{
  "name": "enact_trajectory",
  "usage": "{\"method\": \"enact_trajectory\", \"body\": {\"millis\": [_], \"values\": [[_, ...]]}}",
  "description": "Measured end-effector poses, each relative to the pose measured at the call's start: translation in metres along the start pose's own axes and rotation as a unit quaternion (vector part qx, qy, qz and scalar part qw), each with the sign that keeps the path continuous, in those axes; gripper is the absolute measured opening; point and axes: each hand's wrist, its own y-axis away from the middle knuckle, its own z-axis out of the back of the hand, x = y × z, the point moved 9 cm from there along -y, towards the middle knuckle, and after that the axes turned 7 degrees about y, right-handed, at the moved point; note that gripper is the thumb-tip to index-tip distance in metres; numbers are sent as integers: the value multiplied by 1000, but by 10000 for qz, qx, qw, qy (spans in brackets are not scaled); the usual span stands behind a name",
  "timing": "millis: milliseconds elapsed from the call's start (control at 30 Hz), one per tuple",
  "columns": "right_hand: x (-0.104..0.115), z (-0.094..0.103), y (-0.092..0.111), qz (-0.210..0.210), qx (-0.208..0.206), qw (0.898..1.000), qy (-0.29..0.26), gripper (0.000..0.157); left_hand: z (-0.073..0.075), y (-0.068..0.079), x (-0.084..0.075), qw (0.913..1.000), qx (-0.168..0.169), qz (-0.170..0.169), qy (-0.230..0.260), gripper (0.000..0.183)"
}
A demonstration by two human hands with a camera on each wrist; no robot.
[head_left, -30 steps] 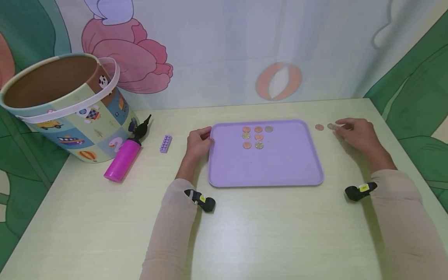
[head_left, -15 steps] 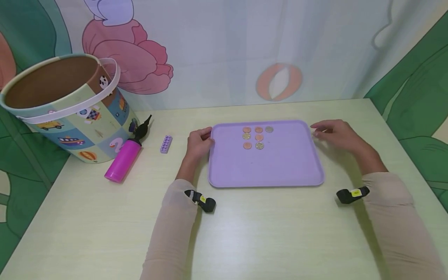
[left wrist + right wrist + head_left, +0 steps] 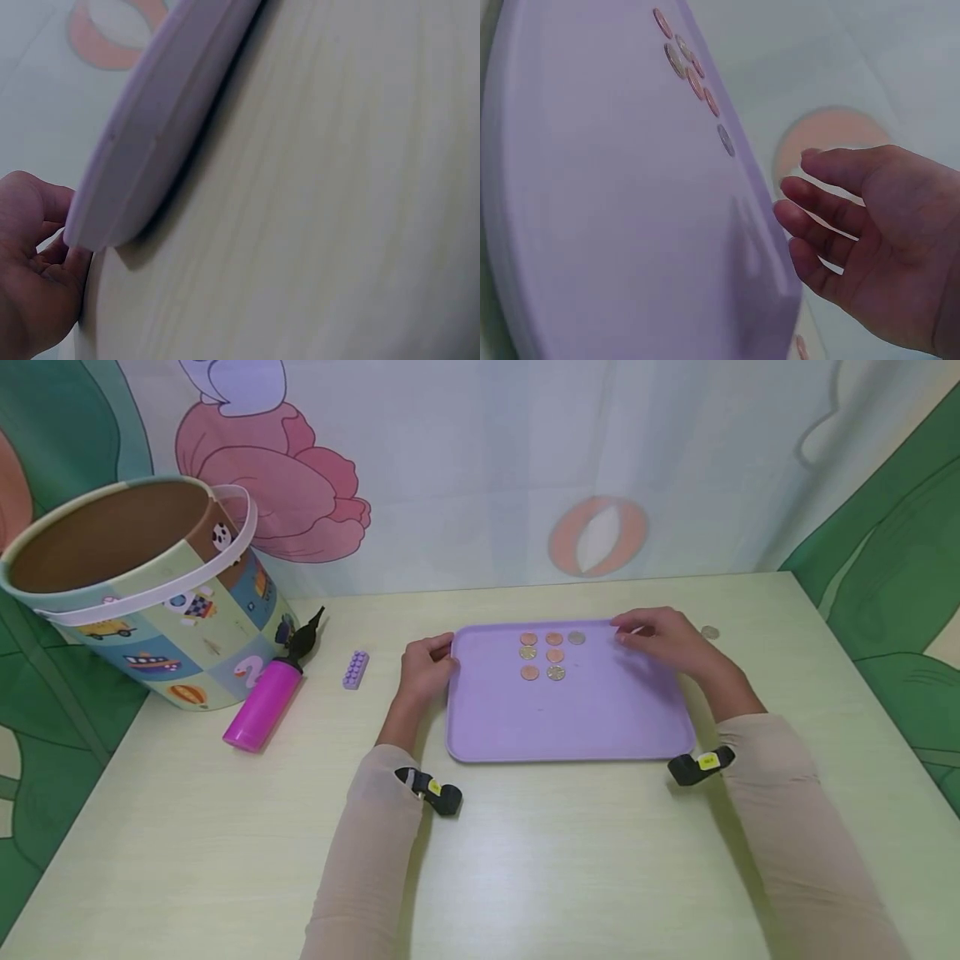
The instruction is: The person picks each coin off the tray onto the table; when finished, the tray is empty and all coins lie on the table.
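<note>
A lilac tray (image 3: 570, 722) lies on the table with several copper, silver and gold-toned coins (image 3: 555, 655) in rows near its far edge. My left hand (image 3: 424, 670) holds the tray's left edge; the left wrist view shows its fingers at the tray's corner (image 3: 82, 232). Over the tray's far right corner hovers my right hand (image 3: 660, 639). Its fingers (image 3: 821, 225) are loosely bent and apart, with no coin showing between them. A silver coin (image 3: 709, 632) lies on the table behind it. A copper coin (image 3: 802, 346), hidden in the head view, lies beyond the tray's rim.
At the left stands a large patterned bucket (image 3: 180, 635) with a pale handle. In front of it lies a magenta cylinder with a black tapered tip (image 3: 262, 706). A purple toy brick (image 3: 356, 669) sits between these and the tray. A printed curtain (image 3: 465, 485) hangs behind the table.
My right hand has moved left from the loose coins at the right to over the tray's far right corner. The left hand, the tray and its coins have stayed in place.
</note>
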Motion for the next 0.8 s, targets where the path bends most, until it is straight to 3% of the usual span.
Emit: {"method": "enact_trajectory", "body": {"millis": [333,800], "values": [[0,-29,-29,-234,-240,9994,69,36,-2,-1,2,9999,29,-27,120,50],[12,-44,-39,-77,-392,9983,425,36,-1,-1,1,10000,59,-36,52,50]]}}
